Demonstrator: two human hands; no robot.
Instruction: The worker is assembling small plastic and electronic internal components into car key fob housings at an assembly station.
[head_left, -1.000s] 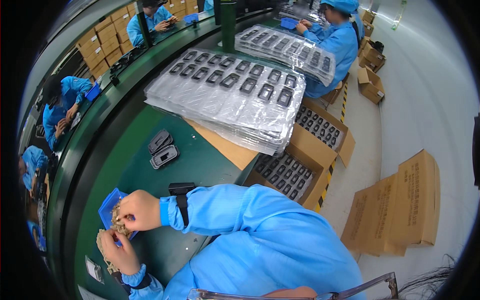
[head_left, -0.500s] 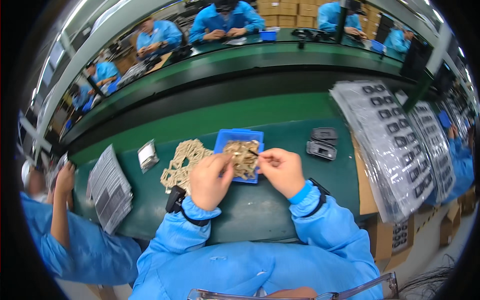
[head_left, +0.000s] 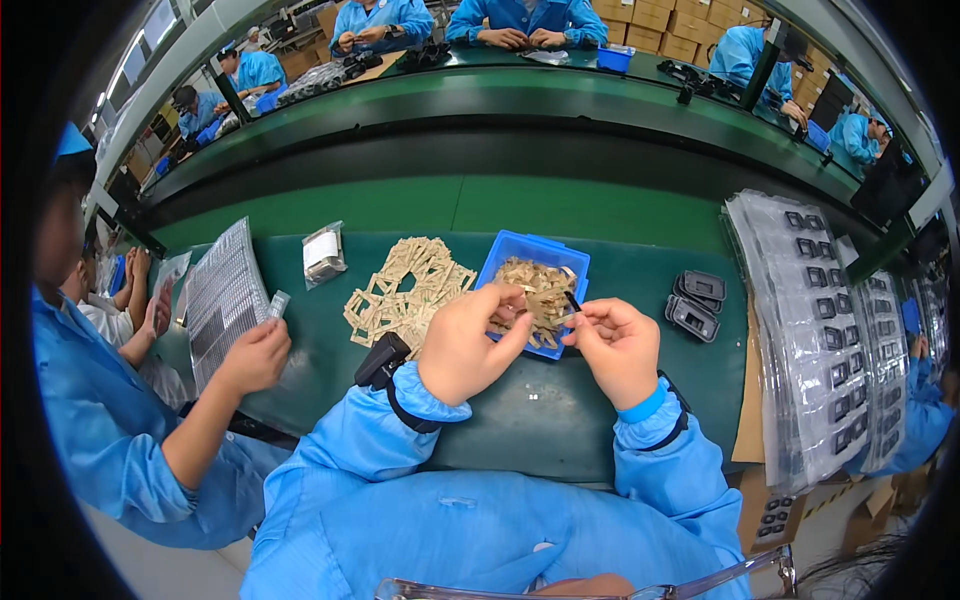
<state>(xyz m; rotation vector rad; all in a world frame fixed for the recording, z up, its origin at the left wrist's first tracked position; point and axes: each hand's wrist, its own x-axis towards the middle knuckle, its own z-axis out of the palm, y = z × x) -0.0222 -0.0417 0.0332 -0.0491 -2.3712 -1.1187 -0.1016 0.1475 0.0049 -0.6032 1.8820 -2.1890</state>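
Observation:
Over a blue bin (head_left: 488, 268) of small tan and brownish pieces (head_left: 540, 285), my two hands face each other. My right hand (head_left: 622, 350) pinches a small, thin black piece (head_left: 573, 301) between thumb and fingertips; its exact kind is too small to tell. My left hand (head_left: 468, 340) is closed in a pinch above the bin's near left side, and what sits between its fingertips cannot be made out. Left of the bin, flat tan frame-like cut pieces (head_left: 405, 295) lie in a loose pile, partly behind my left hand.
Dark grey plastic housings (head_left: 697, 303) lie right of the bin. Plastic trays of black parts (head_left: 815, 330) stack at the right edge. A small clear packet (head_left: 324, 253) lies left. A co-worker's hand (head_left: 255, 357) is beside a grey sheet stack (head_left: 225, 295) at the left.
The view has shifted, so the bench sits differently in the picture. Both hands stay over the bin, the black piece still in my right. The co-worker's hand at left now holds a small pale piece.

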